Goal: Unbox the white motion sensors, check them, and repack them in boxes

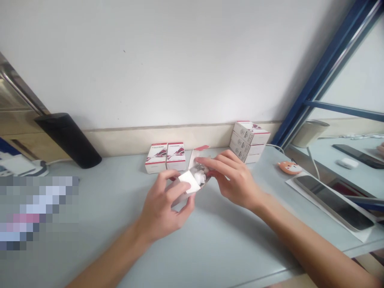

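My left hand (169, 202) is wrapped around a small white cardboard box (189, 182), with fingers on its top and thumb along the near side. The box is tilted, and its end stands open toward the right. White and clear plastic-looking contents (200, 176) show in the opening; their kind is too blurred to tell. My right hand (235, 176) is at the open end, its index finger on the raised flap (193, 158) and its other fingers curled against the box's edge. Whether those fingers also touch the contents is hidden.
Two white-and-red boxes (165, 157) stand behind my left hand. A stack of similar boxes (250, 141) is by the wall. A black cylinder (69, 140) stands left. On the right lie a phone (334, 202) and an orange animal-face item (289, 167), beside a blue-framed mirror (327, 72).
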Demonstrator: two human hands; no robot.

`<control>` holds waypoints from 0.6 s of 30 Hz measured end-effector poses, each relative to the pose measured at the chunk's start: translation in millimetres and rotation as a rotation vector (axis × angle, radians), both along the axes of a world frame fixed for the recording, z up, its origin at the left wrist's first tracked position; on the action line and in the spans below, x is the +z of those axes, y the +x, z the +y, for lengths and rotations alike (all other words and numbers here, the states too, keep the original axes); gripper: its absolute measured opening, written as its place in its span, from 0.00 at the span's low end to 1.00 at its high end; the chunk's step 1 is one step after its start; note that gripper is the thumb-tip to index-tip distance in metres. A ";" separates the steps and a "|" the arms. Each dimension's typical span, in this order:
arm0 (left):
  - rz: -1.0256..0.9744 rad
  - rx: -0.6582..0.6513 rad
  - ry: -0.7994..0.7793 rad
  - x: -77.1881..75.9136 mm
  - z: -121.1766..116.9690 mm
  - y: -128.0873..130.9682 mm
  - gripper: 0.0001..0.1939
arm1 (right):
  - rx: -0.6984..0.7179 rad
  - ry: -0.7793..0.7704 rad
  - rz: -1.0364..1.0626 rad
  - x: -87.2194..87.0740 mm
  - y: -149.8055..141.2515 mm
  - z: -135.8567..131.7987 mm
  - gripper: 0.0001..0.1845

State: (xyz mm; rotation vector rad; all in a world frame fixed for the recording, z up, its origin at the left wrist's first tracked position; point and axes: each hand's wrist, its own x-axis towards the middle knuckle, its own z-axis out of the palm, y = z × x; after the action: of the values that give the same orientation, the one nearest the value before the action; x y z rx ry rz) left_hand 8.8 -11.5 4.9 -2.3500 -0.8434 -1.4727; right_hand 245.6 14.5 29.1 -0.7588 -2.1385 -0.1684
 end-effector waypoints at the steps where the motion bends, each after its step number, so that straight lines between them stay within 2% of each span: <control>1: -0.004 0.005 -0.001 -0.4 0.2 -0.1 0.20 | -0.001 -0.002 -0.005 -0.2 0.3 0.0 0.34; 8: -0.021 -0.026 0.008 -5.1 4.6 -1.9 0.23 | 0.011 -0.003 0.008 0.0 -0.2 -0.1 0.36; 14: -0.023 -0.027 0.013 -3.8 4.3 -2.1 0.23 | 0.038 -0.012 -0.002 2.9 0.4 -2.9 0.31; 18: -0.033 -0.026 0.017 -4.0 5.6 -1.3 0.26 | 0.048 -0.043 -0.006 4.8 1.5 -3.7 0.33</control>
State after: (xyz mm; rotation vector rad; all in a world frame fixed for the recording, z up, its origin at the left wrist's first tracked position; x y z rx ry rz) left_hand 7.5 -5.9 1.0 -2.3396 -0.8078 -1.5263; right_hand 247.1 10.9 33.9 -0.7315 -2.1703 -0.0993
